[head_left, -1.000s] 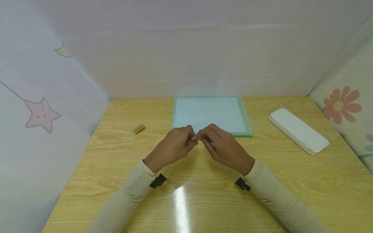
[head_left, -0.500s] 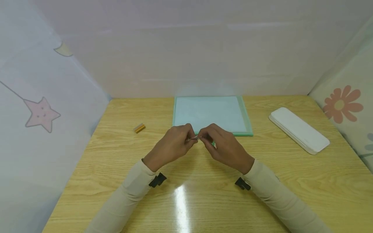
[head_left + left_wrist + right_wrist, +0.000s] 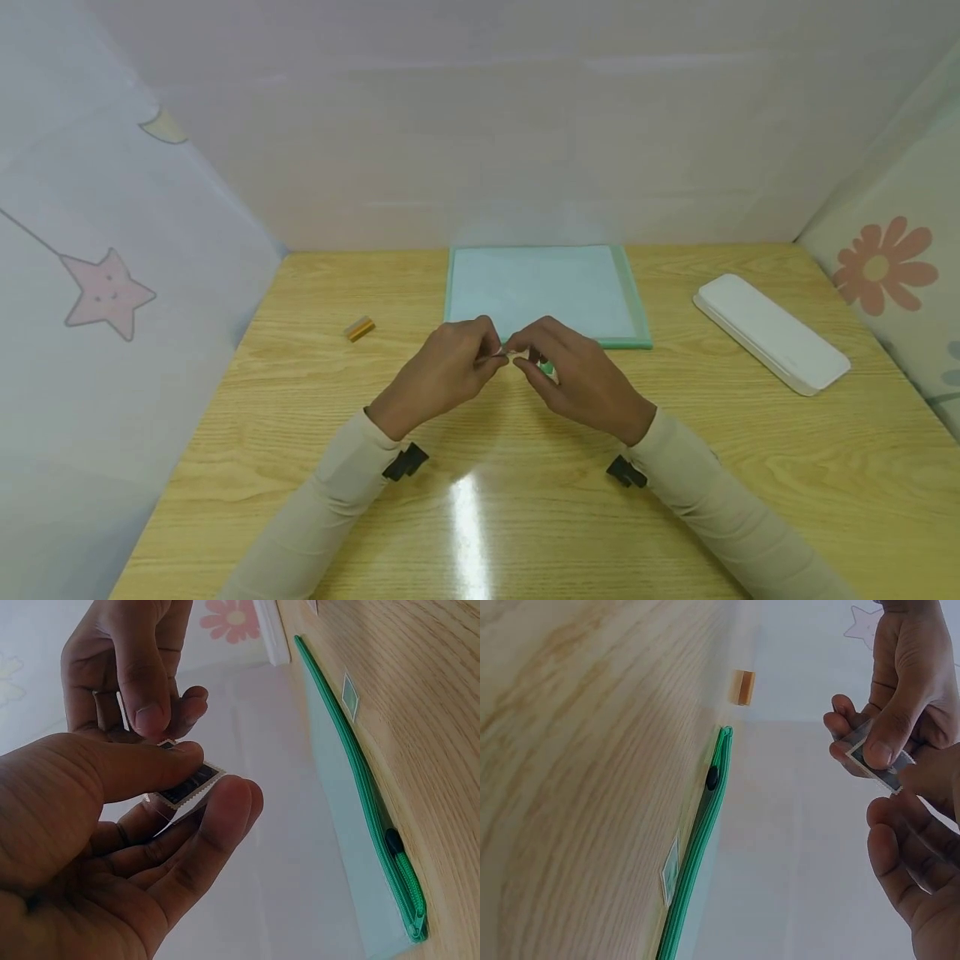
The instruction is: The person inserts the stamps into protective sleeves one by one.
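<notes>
Above the table, my left hand [image 3: 453,358] pinches a dark postage stamp [image 3: 193,785] with a white perforated edge between thumb and fingers. Clear film [image 3: 853,737] shows beside the stamp under the left fingers. My right hand [image 3: 581,375] meets it from the other side, thumb and curled fingers at the stamp's near corner. In the right wrist view, the right thumb overlaps the stamp's end. A green stamp [image 3: 350,697] lies on the table below the hands, partly hidden by the right hand in the head view.
Behind the hands lies a pale zip pouch [image 3: 540,287] with a green zipper [image 3: 360,761]. A white oblong case [image 3: 772,333] is at the right. A small orange-brown block [image 3: 360,329] sits at the left. Walls with printed pictures enclose the table.
The right thumb has drawn slightly away from the index finger, and more of the green stamp below shows. The left hand still holds the postage stamp in nearly the same place.
</notes>
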### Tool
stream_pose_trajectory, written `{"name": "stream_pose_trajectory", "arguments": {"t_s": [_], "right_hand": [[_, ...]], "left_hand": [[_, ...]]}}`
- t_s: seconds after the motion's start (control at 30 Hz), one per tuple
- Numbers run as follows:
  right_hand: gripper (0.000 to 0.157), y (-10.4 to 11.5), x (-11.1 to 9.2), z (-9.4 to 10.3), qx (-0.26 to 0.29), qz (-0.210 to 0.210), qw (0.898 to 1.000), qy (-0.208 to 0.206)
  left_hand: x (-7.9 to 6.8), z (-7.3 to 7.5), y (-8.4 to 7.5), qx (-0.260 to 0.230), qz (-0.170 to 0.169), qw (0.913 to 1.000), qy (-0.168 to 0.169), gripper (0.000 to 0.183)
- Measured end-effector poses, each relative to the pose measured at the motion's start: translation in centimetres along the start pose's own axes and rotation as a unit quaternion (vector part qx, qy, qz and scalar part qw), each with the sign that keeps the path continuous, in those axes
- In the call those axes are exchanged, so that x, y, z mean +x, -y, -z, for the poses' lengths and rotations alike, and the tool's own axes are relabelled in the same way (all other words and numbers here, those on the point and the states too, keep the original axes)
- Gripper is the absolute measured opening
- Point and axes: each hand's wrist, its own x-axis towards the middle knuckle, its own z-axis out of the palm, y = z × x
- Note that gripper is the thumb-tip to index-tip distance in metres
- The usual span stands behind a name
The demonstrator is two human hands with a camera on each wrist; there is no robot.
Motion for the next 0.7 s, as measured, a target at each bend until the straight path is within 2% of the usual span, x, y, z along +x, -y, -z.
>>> {"name": "stream_pose_trajectory", "arguments": {"t_s": [0.27, 0.7], "right_hand": [[0.016, -0.13, -0.09, -0.07, 0.027, -0.019, 0.999, -0.011], [0.014, 0.02, 0.01, -0.20, 0.008, -0.015, 1.000, -0.013]], "left_hand": [[0.00, -0.01, -0.07, -0.006, 0.002, 1.0000, 0.000, 0.013], [0.04, -0.01, 0.10, -0.002, -0.006, 0.9999, -0.009, 0.013]]}}
